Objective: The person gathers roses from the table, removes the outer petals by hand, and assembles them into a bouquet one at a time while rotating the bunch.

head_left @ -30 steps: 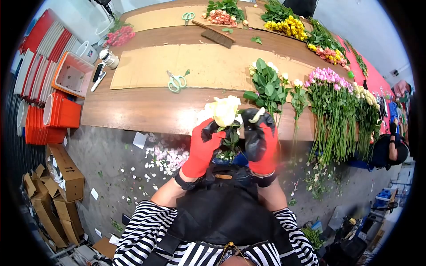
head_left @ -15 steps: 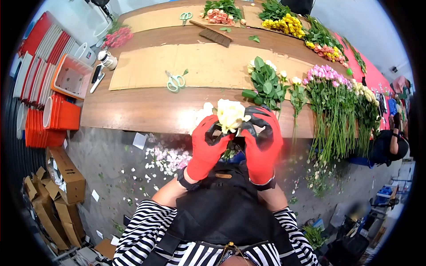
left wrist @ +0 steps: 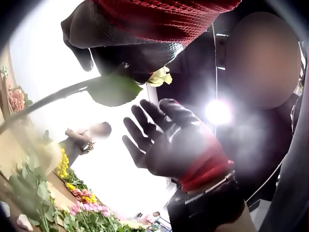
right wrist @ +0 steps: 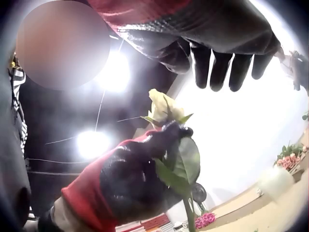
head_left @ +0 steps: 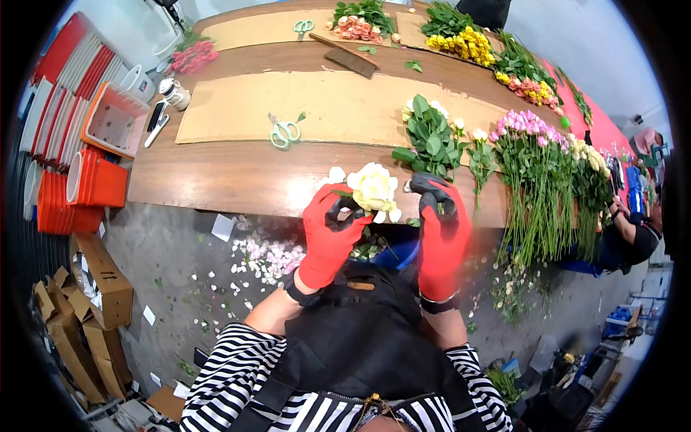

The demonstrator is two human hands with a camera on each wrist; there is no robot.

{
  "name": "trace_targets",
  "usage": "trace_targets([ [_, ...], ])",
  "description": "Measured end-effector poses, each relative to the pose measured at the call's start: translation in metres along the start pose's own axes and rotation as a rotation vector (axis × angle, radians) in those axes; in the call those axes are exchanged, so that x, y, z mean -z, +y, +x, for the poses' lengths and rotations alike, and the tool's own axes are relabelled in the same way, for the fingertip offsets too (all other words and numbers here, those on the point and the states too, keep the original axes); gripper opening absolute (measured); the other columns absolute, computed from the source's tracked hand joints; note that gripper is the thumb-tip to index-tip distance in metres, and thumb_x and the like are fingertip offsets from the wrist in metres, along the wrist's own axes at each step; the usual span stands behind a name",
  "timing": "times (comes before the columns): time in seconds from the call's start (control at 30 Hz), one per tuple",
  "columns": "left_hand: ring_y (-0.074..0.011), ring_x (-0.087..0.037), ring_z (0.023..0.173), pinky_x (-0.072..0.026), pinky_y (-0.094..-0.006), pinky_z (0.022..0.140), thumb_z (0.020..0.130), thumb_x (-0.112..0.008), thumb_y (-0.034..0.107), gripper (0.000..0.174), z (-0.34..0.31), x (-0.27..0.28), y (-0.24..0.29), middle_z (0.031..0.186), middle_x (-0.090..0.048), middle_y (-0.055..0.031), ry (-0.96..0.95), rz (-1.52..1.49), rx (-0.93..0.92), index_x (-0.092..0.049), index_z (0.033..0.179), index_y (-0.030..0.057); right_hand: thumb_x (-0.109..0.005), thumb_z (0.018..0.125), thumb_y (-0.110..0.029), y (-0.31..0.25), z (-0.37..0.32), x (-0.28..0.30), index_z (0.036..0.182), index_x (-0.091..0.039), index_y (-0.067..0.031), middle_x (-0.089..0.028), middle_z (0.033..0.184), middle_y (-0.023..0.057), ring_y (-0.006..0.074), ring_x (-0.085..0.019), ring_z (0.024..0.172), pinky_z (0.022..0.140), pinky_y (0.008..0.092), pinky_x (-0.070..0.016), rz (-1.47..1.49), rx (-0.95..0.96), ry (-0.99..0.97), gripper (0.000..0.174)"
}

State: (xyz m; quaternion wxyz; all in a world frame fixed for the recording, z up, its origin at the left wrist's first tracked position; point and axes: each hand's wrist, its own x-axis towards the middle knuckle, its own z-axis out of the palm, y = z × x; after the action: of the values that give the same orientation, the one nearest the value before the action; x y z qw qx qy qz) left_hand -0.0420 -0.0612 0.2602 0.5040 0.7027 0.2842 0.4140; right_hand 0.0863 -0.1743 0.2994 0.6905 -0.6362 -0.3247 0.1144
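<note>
A cream rose (head_left: 374, 186) stands upright just beyond the table's near edge, its bloom full and pale. My left hand (head_left: 331, 234), in a red glove with black palm, pinches its stem right below the bloom. The right wrist view shows that grip, with a green leaf (right wrist: 186, 162) hanging under the fingers. To the right of the bloom and apart from it is my right hand (head_left: 443, 237), in a matching glove. Its fingers are spread and loosely straight in the left wrist view, the black palm (left wrist: 176, 147) bare. A small whitish piece (head_left: 407, 186) shows beside its fingertips.
Green-handled scissors (head_left: 285, 133) lie on a cardboard sheet (head_left: 230, 108). Leafy white roses (head_left: 432, 137) and a large pink bunch (head_left: 533, 129) lie along the right. A brush (head_left: 349, 59) rests farther back. Fallen petals (head_left: 266, 261) litter the floor. Another person (head_left: 633, 234) is at far right.
A second ago my right hand held a loose petal beside the rose. It then came to the bloom with both hands close together, and now has drawn away rightward, fingers opened. The left keeps its hold.
</note>
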Motion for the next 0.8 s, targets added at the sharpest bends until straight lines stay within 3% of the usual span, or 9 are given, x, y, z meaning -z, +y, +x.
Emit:
trace_targets([
  [0.07,-0.0286,-0.060,0.085,-0.0484,-0.0352,0.077,0.059,-0.081,0.002,0.043,-0.001,-0.004,0.006,0.096,-0.062,-0.0137,0.068,0.080,-0.182,-0.063,0.098,0.0001,-0.060,0.079,0.005,-0.017,0.007,-0.004,0.110,-0.062,0.0028,-0.063,0.112,0.0140,0.0239,-0.057,0.111,0.096,0.0352,-0.0438,0.001,0.028,-0.089,0.032],
  [0.1,-0.0304,-0.060,0.086,-0.0484,-0.0363,0.077,0.058,-0.081,0.003,0.043,0.000,-0.006,0.009,0.096,-0.062,-0.0139,0.103,0.118,-0.274,-0.063,0.097,0.0008,-0.067,0.076,0.000,-0.019,0.008,-0.005,0.105,-0.065,-0.0009,-0.064,0.111,0.0125,0.0288,-0.056,0.112,0.100,0.0398,-0.0410,-0.128,0.058,-0.104,0.029],
  [0.23,-0.0342,-0.059,0.085,-0.0482,-0.0398,0.076,0.055,-0.083,0.002,0.045,0.002,-0.006,0.013,0.094,-0.063,-0.0133,0.084,0.159,-0.224,-0.063,0.095,0.0025,-0.079,0.070,-0.012,-0.022,0.005,-0.014,0.099,-0.066,-0.0067,-0.066,0.109,0.0081,0.0324,-0.056,0.111,0.103,0.0464,-0.0356,-0.369,0.241,-0.061,0.033],
  [0.33,-0.0340,-0.059,0.084,-0.0481,-0.0402,0.075,0.055,-0.082,0.002,0.043,0.001,-0.005,0.013,0.091,-0.063,-0.0126,0.106,0.214,-0.200,-0.064,0.094,0.0032,-0.079,0.070,-0.010,-0.012,0.001,-0.016,0.100,-0.065,-0.0060,-0.066,0.109,0.0084,0.0315,-0.056,0.110,0.101,0.0450,-0.0377,-0.368,0.285,-0.053,0.033],
  [0.57,-0.0333,-0.059,0.083,-0.0483,-0.0392,0.075,0.059,-0.078,0.001,0.037,0.003,-0.005,0.011,0.090,-0.063,-0.0124,0.111,0.251,-0.233,-0.064,0.093,0.0031,-0.080,0.070,-0.004,-0.014,0.000,-0.029,0.100,-0.065,-0.0043,-0.065,0.108,0.0097,0.0271,-0.057,0.107,0.100,0.0407,-0.0397,-0.113,0.053,0.017,0.034],
  [0.8,-0.0319,-0.061,0.080,-0.0490,-0.0363,0.072,0.061,-0.078,0.002,0.036,0.000,-0.007,0.005,0.088,-0.062,-0.0126,0.085,0.217,-0.163,-0.065,0.094,0.0012,-0.078,0.069,-0.001,-0.008,-0.003,-0.024,0.094,-0.066,-0.0039,-0.067,0.098,0.0091,0.0280,-0.060,0.103,0.104,0.0453,-0.0374,-0.148,0.171,0.024,0.028],
])
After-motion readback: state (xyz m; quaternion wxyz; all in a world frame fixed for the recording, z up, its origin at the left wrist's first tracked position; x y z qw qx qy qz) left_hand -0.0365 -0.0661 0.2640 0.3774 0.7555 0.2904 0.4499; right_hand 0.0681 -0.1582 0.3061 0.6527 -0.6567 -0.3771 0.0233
